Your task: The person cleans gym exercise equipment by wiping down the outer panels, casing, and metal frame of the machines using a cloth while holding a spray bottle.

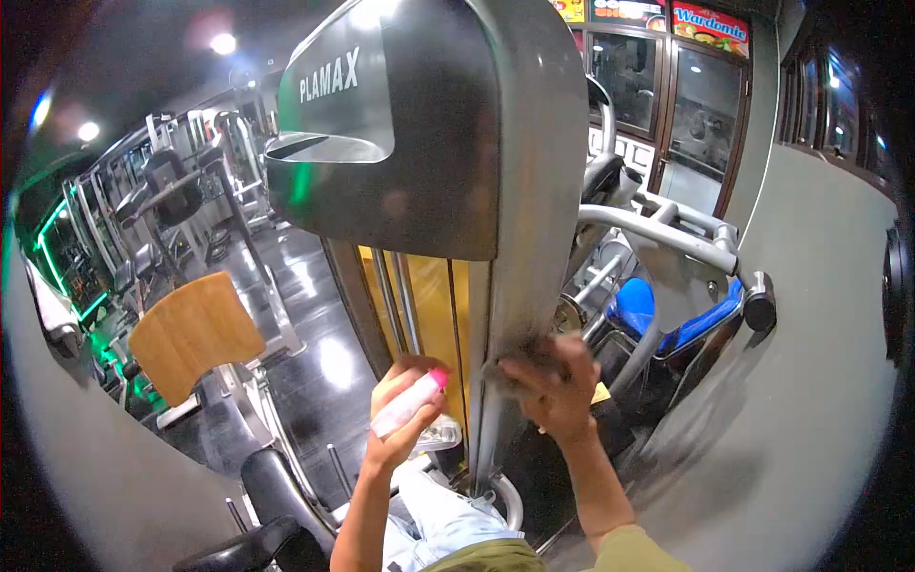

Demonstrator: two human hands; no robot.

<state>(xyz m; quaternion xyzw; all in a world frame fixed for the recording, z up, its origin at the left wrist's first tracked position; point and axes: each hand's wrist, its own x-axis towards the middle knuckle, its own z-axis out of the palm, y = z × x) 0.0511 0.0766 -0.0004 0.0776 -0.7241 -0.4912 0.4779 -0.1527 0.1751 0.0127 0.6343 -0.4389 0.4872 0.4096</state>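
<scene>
My left hand is wrapped around a small white bottle with a pink top, held at a tilt in front of the machine's lower part. My right hand is closed on a dark cloth against the side of the grey upright. Motion smears both the hand and the cloth, so the cloth's edges are hard to make out. The tall gym machine has a dark top cover marked PLAMAX. Beneath the cover, metal guide rods run down in front of a yellow panel.
A grey wall rises close on the right. Behind the upright is another machine with a blue seat and a silver bar. At left are a wooden-looking pad and a black padded seat. Glass doors stand at the back.
</scene>
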